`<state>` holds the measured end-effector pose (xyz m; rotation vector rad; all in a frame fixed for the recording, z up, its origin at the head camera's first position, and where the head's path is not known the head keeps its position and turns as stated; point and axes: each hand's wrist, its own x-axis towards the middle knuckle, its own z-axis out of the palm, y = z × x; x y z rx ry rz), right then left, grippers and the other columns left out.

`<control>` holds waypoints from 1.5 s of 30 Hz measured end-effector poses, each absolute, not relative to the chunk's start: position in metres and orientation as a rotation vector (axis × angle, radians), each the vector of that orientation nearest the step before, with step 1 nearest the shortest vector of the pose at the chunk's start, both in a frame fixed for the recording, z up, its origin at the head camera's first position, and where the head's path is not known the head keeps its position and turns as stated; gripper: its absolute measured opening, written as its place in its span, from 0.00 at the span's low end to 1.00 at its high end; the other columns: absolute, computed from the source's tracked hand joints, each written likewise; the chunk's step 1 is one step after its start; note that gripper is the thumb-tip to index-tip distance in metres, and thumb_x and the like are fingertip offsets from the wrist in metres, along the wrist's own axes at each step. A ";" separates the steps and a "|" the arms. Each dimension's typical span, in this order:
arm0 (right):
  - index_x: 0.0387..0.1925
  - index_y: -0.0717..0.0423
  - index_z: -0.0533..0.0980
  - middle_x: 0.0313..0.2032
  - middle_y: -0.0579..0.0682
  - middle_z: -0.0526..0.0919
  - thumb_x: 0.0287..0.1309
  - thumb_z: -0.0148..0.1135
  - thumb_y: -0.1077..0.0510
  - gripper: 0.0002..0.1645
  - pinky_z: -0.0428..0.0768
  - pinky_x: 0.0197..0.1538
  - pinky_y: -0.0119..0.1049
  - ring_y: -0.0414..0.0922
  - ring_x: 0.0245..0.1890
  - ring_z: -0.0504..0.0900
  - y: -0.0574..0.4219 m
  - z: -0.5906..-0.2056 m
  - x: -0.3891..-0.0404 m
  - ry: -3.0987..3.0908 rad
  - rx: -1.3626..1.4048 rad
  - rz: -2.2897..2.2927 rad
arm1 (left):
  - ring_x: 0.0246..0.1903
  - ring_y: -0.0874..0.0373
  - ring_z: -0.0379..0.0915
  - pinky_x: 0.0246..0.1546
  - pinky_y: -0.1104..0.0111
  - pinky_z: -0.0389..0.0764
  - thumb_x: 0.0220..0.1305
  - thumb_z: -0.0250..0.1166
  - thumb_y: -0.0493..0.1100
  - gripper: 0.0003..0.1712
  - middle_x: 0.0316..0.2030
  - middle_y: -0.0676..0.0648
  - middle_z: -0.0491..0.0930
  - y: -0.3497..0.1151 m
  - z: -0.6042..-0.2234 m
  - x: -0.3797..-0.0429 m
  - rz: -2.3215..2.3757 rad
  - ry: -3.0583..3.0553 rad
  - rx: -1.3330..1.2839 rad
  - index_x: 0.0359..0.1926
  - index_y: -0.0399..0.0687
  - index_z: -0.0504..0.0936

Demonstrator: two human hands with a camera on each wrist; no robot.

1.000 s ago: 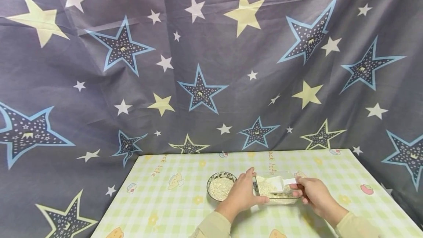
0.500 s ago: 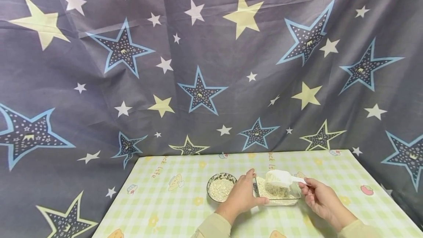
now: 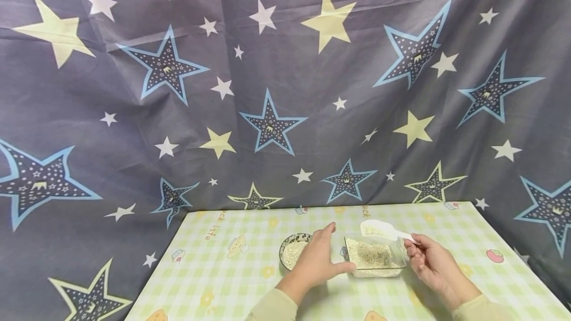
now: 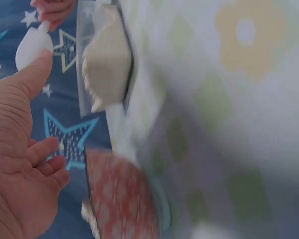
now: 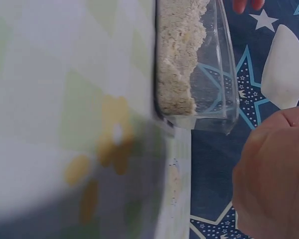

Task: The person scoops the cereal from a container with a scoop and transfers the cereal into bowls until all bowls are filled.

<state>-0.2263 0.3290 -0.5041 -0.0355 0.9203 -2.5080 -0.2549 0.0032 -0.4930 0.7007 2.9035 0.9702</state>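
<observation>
My right hand [image 3: 434, 270] pinches the handle of a white scoop [image 3: 382, 231], which is raised over the far side of a clear glass container [image 3: 400, 256]. Some pale flakes show in the scoop. The container holds pale oat-like flakes [image 3: 357, 256] with a browner patch in the middle. My left hand [image 3: 312, 262] has its fingers extended and thumb spread, between the container and a patterned bowl [image 3: 282, 253]. Its thumb tip lies close by the container's left edge, and the hand covers part of the bowl in the head view. More pale flakes [image 3: 292, 254] fill the bowl, whose outside [image 4: 122, 199] looks reddish in the left wrist view.
A green-and-white checked cloth [image 3: 236, 281] with printed flowers and cartoon figures covers the table. Behind its far edge hangs a dark curtain [image 3: 285, 172] printed with stars.
My right hand has lifted the scoop out of the flakes to above the container. My left hand has let go of the container's left side and shifted left toward the bowl.
</observation>
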 end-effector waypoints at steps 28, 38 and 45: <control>0.33 0.58 0.81 0.26 0.43 0.84 0.86 0.38 0.55 0.28 0.74 0.22 0.18 0.30 0.22 0.78 0.278 -0.450 -0.243 1.320 0.071 -2.512 | 0.74 0.34 0.68 0.75 0.38 0.71 0.51 0.79 0.74 0.71 0.75 0.33 0.70 -0.112 -0.521 -0.258 0.982 2.980 0.586 0.82 0.39 0.59; 0.33 0.55 0.78 0.26 0.43 0.84 0.85 0.40 0.55 0.24 0.72 0.21 0.18 0.29 0.22 0.76 0.253 -0.443 -0.248 1.393 0.131 -2.500 | 0.72 0.35 0.70 0.74 0.38 0.72 0.50 0.80 0.72 0.72 0.74 0.37 0.74 -0.111 -0.515 -0.257 0.993 2.944 0.517 0.82 0.37 0.58; 0.34 0.54 0.78 0.25 0.41 0.85 0.85 0.42 0.55 0.23 0.70 0.20 0.17 0.28 0.21 0.77 0.237 -0.444 -0.256 1.448 0.137 -2.465 | 0.70 0.34 0.72 0.72 0.37 0.73 0.47 0.83 0.71 0.73 0.72 0.37 0.76 -0.109 -0.510 -0.257 0.953 2.966 0.494 0.81 0.37 0.60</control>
